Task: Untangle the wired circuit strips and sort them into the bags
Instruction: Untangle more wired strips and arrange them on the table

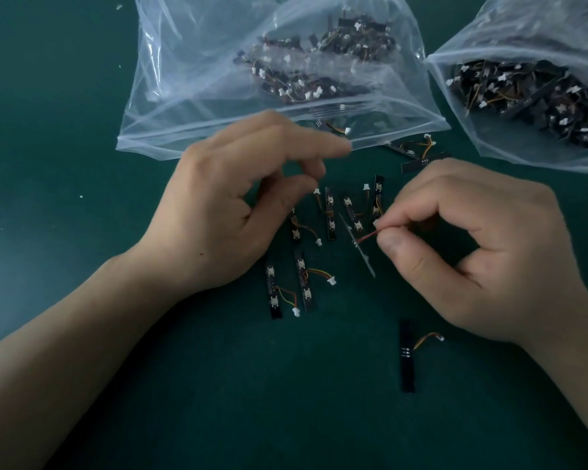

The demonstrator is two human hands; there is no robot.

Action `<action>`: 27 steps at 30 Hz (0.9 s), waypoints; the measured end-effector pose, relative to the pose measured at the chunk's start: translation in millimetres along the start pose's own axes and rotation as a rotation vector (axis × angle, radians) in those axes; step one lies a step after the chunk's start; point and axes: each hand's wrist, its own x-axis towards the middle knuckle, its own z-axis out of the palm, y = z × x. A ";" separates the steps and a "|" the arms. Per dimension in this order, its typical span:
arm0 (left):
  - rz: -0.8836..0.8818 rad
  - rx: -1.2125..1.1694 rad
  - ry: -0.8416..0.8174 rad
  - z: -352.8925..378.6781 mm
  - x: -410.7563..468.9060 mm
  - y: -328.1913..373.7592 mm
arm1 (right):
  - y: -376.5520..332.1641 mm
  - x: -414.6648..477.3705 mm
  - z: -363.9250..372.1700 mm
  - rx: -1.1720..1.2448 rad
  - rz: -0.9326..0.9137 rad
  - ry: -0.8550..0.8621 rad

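just below the centre zip bag, your right hand pinches the red wire of a tilted circuit strip; left hand curls over a white connector, grip unclear. tug hard and the solder joint may tear, or neighbouring strips snag. dark green mat, white specks; second bag right of it.

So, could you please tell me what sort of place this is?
Probably an electronics assembly or sorting bench: a dark green work mat, a clear bag and a second bag stuffed with wired circuit strips, and more strips lying loose on the mat.
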 end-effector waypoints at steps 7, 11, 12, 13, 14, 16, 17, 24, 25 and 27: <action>-0.005 0.040 0.046 -0.2 0.1 -2.1 | 3.8 -0.1 0.0 -0.108 -0.086 -0.086; -0.014 0.053 0.033 -1.2 0.6 -1.4 | 2.3 0.5 1.5 -0.156 -0.111 -0.144; -0.023 0.058 0.024 -1.7 0.7 -1.1 | 1.2 0.5 1.8 -0.167 -0.117 -0.159; -0.026 0.064 0.018 -2.2 0.9 -0.7 | 0.2 0.7 2.1 -0.177 -0.123 -0.170; -0.032 0.064 0.009 -2.1 0.7 -0.7 | -1.3 1.2 2.4 -0.190 -0.127 -0.180; -0.040 0.060 -0.002 -2.2 0.5 -0.3 | -3.4 1.7 2.9 -0.227 -0.146 -0.186; -0.040 0.059 -0.003 -2.0 0.3 0.1 | -4.2 1.7 2.8 -0.249 -0.158 -0.188; -0.044 0.053 0.002 -2.7 0.1 2.0 | -9.8 2.4 2.9 -0.328 -0.168 -0.199; -0.044 0.053 0.000 -2.6 0.1 2.2 | -10.0 2.3 3.3 -0.325 -0.165 -0.202; -0.047 0.051 -0.003 -2.7 0.0 2.1 | -9.8 2.1 4.2 -0.318 -0.160 -0.207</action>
